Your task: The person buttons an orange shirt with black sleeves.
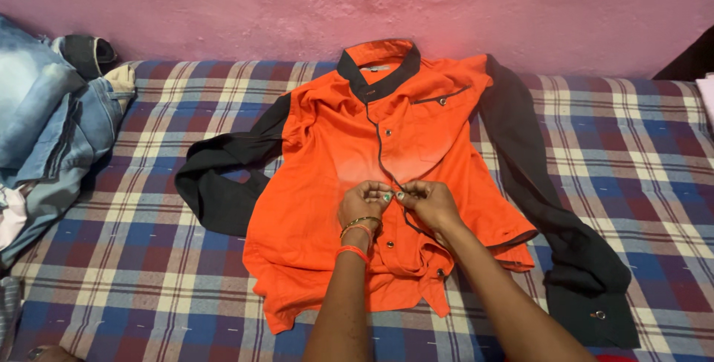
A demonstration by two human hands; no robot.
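The shirt (335,183), orange with black sleeves and collar, lies face up in the middle of the bed (149,273). Both hands meet at its front placket, midway down. The left hand (362,202) and right hand (430,202) each pinch the fabric there, fingertips close together, seemingly around a button. The lower hem looks rumpled, so the two edges could well be joined out of line. Folded jeans (52,131) are piled at the far left.
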